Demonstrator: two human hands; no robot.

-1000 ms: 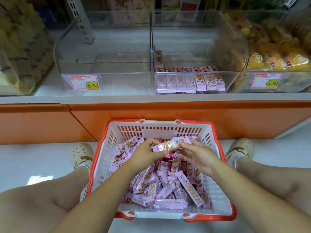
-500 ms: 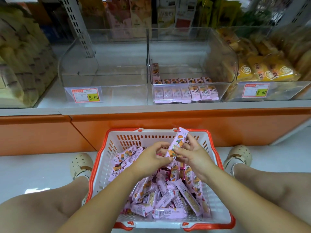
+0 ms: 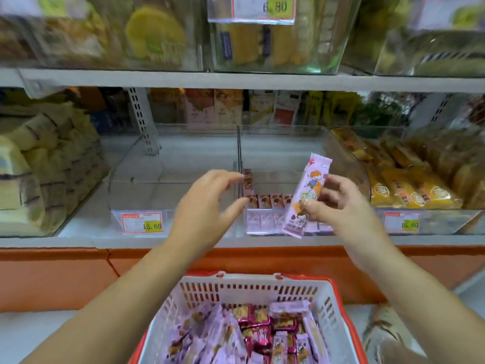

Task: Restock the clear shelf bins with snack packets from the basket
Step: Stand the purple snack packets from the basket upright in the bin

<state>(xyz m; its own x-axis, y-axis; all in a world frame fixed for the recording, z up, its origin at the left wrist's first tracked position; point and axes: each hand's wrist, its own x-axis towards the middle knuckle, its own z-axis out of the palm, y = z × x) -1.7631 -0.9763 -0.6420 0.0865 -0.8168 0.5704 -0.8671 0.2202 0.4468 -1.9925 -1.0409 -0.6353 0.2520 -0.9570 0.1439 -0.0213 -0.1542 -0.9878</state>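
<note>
My right hand (image 3: 338, 206) pinches a pink snack packet (image 3: 307, 193), held nearly upright in front of the middle clear bin (image 3: 283, 158). That bin holds a row of the same pink packets (image 3: 267, 202) along its front wall. My left hand (image 3: 207, 206) hovers beside it with relaxed, spread fingers and holds nothing. To the left stands a clear bin (image 3: 168, 164) with nothing visible in it. Below, the white basket with a red rim (image 3: 252, 287) contains several pink and dark red packets (image 3: 252, 334).
Bins of yellow packets (image 3: 409, 185) stand to the right and pale wrapped stacks (image 3: 39, 166) to the left. An upper shelf (image 3: 236, 80) carries more clear bins. Price tags (image 3: 141, 223) hang on the bin fronts above an orange base panel (image 3: 57, 277).
Both hands rose from the basket to shelf height. My left hand let go of the packet, and my right hand carried it up. The camera view tilted upward.
</note>
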